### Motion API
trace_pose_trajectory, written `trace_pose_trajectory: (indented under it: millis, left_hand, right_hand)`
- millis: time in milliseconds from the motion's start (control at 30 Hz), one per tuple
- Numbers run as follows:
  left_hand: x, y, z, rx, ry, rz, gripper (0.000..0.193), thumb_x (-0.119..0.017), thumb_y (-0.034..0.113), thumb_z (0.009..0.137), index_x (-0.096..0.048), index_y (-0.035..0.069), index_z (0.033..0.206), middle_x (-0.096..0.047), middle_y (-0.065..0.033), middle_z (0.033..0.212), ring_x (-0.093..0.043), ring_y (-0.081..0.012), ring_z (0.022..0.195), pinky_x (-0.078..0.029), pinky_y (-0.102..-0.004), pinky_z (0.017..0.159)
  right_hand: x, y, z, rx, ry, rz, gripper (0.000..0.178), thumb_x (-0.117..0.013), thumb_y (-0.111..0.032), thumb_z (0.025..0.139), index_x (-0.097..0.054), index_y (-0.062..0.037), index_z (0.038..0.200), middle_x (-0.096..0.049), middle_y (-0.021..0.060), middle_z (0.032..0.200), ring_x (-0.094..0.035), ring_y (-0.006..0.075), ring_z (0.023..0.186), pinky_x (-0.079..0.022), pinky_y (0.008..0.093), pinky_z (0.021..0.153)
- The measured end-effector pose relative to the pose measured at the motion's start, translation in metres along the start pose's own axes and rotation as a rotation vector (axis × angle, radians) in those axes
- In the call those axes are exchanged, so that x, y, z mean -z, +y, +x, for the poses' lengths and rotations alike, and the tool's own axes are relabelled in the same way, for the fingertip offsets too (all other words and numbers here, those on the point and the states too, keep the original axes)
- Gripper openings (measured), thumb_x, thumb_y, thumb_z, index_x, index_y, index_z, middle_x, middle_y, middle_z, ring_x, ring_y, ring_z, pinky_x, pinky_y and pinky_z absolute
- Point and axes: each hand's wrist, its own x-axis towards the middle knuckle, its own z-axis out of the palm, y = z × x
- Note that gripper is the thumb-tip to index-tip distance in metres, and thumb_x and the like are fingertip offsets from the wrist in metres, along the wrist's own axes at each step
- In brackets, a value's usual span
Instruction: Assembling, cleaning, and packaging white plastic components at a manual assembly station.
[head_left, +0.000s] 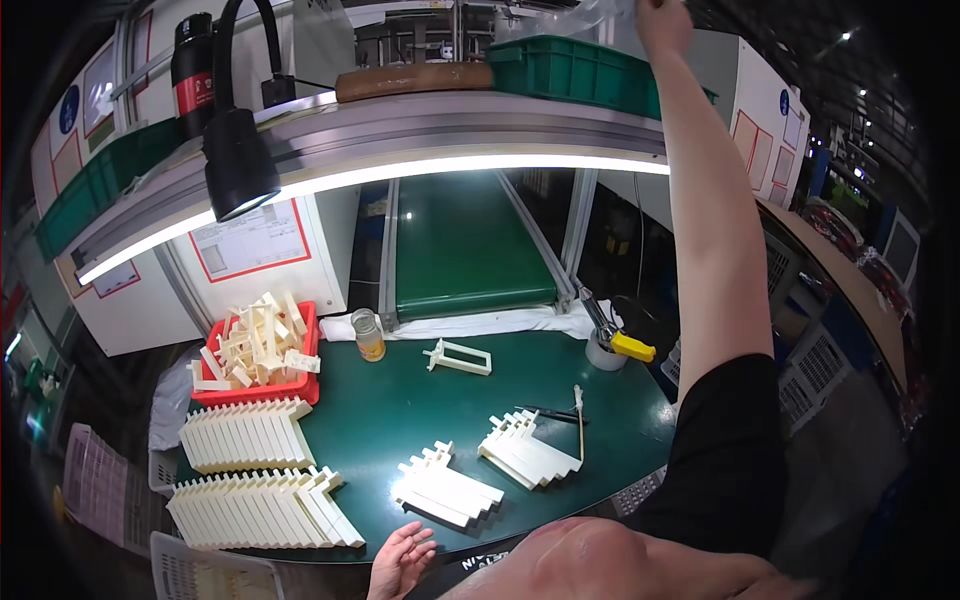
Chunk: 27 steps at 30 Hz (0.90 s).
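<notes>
My right arm stretches up to the shelf. My right hand (664, 28) is beside clear plastic bags (585, 18) at the green bin (560, 68); its fingers are cut off by the top edge. Low at the table's front edge, my left hand (402, 560) is palm up with loosely bent fingers, holding nothing. Just beyond it lies a stepped group of cream plastic frames (447, 490), with a second group (528, 450) to its right. One single cream frame (460, 357) lies farther back on the green table (380, 400).
Two long rows of cream parts (245, 437) lie at left, below a red bin (312, 385) heaped with more. A glass jar (368, 335), a grey cup (604, 355) with yellow-handled tool, a thin stick (580, 425) and dark tweezers-like tools (552, 412) surround the work. A lamp (238, 165) hangs overhead.
</notes>
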Motion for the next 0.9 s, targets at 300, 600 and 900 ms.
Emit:
trace_pose_trajectory:
  millis: [300, 600, 900]
  left_hand:
    - [-0.113, 0.059, -0.037, -0.195, -0.17, 0.522, 0.036, -0.057, 0.005, 0.091, -0.05, -0.003, 0.125, -0.063, -0.0159, 0.111, -0.06, -0.0213, 0.105, -0.046, -0.0332, 0.094]
    - [-0.259, 0.057, -0.017, -1.36, -0.648, 1.248, 0.066, -0.081, 0.013, 0.068, -0.051, -0.001, 0.126, -0.056, -0.0189, 0.123, -0.056, -0.0351, 0.112, -0.045, -0.0404, 0.096]
    - [-0.257, 0.031, -0.032, -1.068, -0.327, 1.229, 0.099, -0.087, 0.019, 0.062, -0.029, 0.007, 0.141, -0.036, -0.0167, 0.141, -0.041, -0.0311, 0.13, -0.042, -0.0479, 0.1]
  right_hand:
    - [0.208, -0.077, 0.054, 0.255, 0.166, 0.695, 0.016, -0.068, -0.012, 0.086, -0.058, 0.0006, 0.082, -0.058, 0.0031, 0.069, -0.05, 0.0102, 0.062, -0.04, 0.0249, 0.058]
    - [0.395, -0.123, -0.18, -0.891, -1.407, 0.784, 0.048, -0.063, -0.01, 0.089, -0.046, -0.0045, 0.133, -0.067, 0.0076, 0.087, -0.055, 0.011, 0.052, -0.042, 0.0225, 0.042]
    - [0.433, -0.152, -0.331, -1.177, -1.145, 1.479, 0.025, -0.065, -0.019, 0.093, -0.046, -0.0109, 0.078, -0.061, 0.0053, 0.064, -0.057, 0.011, 0.048, -0.039, 0.0211, 0.042]
